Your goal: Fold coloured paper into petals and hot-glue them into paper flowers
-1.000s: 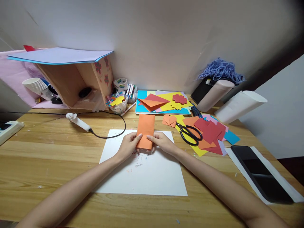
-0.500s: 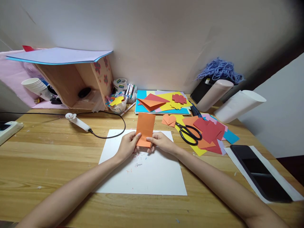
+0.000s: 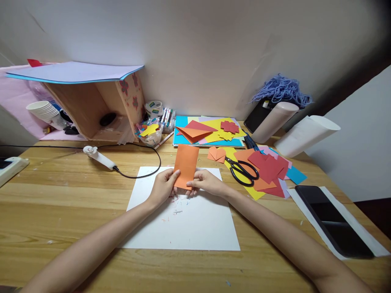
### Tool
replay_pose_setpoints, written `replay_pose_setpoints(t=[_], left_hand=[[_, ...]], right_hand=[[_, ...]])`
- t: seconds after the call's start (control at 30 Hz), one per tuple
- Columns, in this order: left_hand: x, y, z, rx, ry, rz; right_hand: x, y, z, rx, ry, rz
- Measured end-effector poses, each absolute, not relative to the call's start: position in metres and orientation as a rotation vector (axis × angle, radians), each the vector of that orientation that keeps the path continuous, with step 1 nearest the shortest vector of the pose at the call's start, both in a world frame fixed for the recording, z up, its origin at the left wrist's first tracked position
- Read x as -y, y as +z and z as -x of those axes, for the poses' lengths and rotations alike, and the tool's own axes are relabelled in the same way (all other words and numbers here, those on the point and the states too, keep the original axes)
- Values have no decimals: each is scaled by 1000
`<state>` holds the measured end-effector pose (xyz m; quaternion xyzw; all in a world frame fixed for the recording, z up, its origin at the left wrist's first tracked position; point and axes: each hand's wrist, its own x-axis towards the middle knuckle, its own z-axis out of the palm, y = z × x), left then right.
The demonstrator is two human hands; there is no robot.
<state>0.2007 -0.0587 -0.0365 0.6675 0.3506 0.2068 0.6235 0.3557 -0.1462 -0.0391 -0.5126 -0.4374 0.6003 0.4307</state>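
Observation:
An orange piece of folded paper (image 3: 186, 162) is held up between my two hands, its long side pointing away from me. My left hand (image 3: 165, 185) pinches its left edge, thumb on top and fingers underneath. At the lower right corner, my right hand (image 3: 206, 182) grips it the same way, with some fingers hidden below. Beneath both hands lies a white sheet (image 3: 201, 228) marked with small coloured specks. Just right of the held paper is an orange paper heart (image 3: 216, 154), beside black-handled scissors (image 3: 242, 171).
Coloured paper scraps (image 3: 270, 169) lie under and right of the scissors. A phone (image 3: 334, 221) rests at the right. To the left is a white corded tool (image 3: 99, 157), its black cable curving near the sheet. An open box (image 3: 130, 93) and a cup of scraps (image 3: 151, 136) stand behind.
The orange paper has tilted slightly in my hands. My right thumb has slid a little down and left along its lower edge. Both hands keep hold.

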Motion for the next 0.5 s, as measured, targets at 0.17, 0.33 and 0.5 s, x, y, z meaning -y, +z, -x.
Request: replay_pose_setpoints(t=[0.17, 0.33, 0.5], left_hand=[[58, -40, -200, -786, 485, -1524], [58, -39, -200, -798, 485, -1533], [59, -39, -200, -801, 477, -1548]], right_hand=[[147, -38, -357, 1143, 1470, 1295], [148, -33, -357, 1140, 1496, 1269], [148, -32, -357, 1139, 1513, 1298]])
